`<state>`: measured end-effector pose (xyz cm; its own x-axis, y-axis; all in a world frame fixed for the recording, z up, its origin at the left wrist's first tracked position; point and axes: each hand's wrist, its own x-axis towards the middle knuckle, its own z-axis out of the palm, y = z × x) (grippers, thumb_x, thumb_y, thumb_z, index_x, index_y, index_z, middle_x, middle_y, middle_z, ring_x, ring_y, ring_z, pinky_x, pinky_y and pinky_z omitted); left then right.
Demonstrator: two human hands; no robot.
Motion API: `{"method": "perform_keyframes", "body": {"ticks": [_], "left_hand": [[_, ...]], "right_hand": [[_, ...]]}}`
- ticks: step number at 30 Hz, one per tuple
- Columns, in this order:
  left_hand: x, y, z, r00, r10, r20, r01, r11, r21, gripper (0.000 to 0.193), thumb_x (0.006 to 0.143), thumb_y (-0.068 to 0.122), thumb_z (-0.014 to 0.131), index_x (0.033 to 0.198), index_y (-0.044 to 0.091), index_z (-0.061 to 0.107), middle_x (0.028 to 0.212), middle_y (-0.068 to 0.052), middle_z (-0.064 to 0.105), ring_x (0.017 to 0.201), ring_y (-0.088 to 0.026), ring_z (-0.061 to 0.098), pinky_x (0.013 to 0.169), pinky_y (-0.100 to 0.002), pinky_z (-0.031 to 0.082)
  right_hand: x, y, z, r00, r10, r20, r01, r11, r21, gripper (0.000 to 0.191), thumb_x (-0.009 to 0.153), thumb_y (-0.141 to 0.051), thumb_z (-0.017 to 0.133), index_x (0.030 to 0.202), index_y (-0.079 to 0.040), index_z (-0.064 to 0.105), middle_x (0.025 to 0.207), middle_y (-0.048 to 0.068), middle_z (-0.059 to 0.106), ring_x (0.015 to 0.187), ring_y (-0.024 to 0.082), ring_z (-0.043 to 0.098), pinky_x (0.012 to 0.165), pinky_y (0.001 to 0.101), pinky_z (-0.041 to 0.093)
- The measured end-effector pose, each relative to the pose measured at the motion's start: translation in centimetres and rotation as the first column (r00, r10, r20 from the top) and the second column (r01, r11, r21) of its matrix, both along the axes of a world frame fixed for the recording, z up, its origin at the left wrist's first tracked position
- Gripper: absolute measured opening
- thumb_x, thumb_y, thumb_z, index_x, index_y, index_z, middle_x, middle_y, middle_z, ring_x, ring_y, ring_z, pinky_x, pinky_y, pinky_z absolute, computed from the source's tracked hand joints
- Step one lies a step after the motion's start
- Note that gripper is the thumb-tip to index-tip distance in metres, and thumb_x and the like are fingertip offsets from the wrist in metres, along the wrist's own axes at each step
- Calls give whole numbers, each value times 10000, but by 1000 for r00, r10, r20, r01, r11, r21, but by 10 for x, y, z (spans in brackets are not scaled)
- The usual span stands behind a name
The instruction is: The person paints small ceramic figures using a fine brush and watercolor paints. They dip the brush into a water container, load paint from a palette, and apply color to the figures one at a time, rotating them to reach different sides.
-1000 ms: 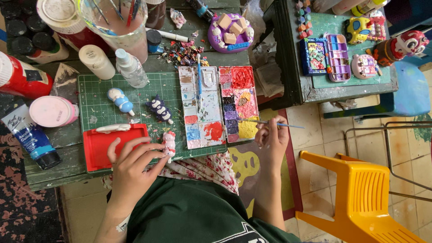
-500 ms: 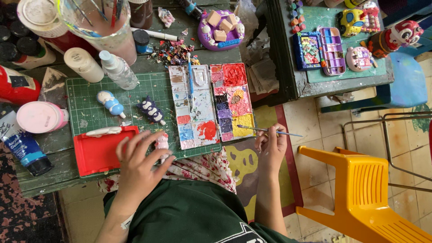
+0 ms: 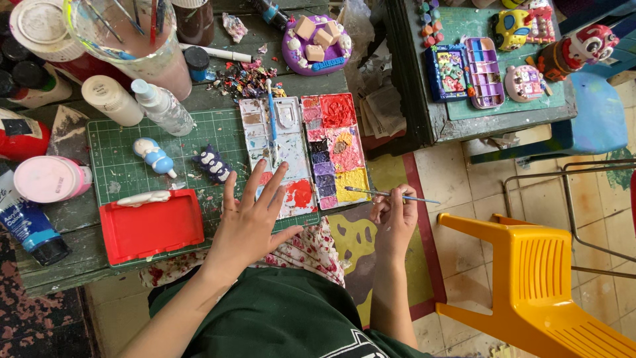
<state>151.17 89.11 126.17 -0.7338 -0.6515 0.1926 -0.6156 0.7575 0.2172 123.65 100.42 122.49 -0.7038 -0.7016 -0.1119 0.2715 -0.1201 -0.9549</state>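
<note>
My left hand (image 3: 255, 219) lies flat with fingers spread on the green cutting mat (image 3: 126, 176), fingertips on the lower edge of the white mixing palette (image 3: 278, 152). Nothing shows in its grasp. My right hand (image 3: 394, 215) hovers off the table's right edge and pinches a thin paintbrush (image 3: 397, 195). The bristles point left at the yellow corner of the paint palette (image 3: 334, 149). On the mat, left of my left hand, stand a blue-and-white figurine (image 3: 154, 157) and a dark blue figurine (image 3: 213, 166).
A red tray (image 3: 151, 229) with a white piece sits at the front edge. A pink jar (image 3: 50, 179), a blue paint tube (image 3: 26, 225), bottles and a brush cup (image 3: 132, 33) crowd the left and back. A second table (image 3: 490, 106) and a yellow chair (image 3: 536, 285) stand to the right.
My left hand left the small pink figure it was fingering and spread flat toward the palette; that figure is out of sight now. My right hand kept the brush beside the palette.
</note>
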Motion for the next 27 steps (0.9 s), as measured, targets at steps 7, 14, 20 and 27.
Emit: {"method": "perform_keyframes", "body": {"ticks": [7,14,20,27], "left_hand": [[1,0,0,998,-6,-63,8,1000,24,692,858,672,629,1102,38,759,1597,-67,393,1508,-306,260,1186,-654,176],[1,1,0,990,-19,-140,31,996,87,648,834,651,672,1071,58,782,1563,-71,429,1501,-300,265,1192,-655,161],[3,0,-2,990,-19,-143,32,995,91,631,843,642,669,1072,65,782,1565,-73,432,1502,-300,266,1195,-658,163],[-14,-8,-3,998,-37,-56,37,999,-12,820,870,757,563,1311,79,697,1605,-98,397,1532,-315,226,1197,-657,134]], "right_hand": [[1,-3,-7,999,46,-24,-47,999,-27,64,1126,-158,497,1129,-93,498,845,91,640,576,78,525,507,220,388],[15,-12,-11,995,90,-36,-90,996,12,61,1115,-155,497,1129,-96,490,828,102,639,539,93,536,484,214,355],[23,-21,-5,992,103,-75,-101,994,33,65,1112,-149,503,1112,-89,476,842,110,649,536,88,531,482,215,356],[23,-23,1,995,83,-61,-82,997,7,76,1116,-158,497,1119,-85,478,865,112,649,549,96,544,498,220,378]]}}
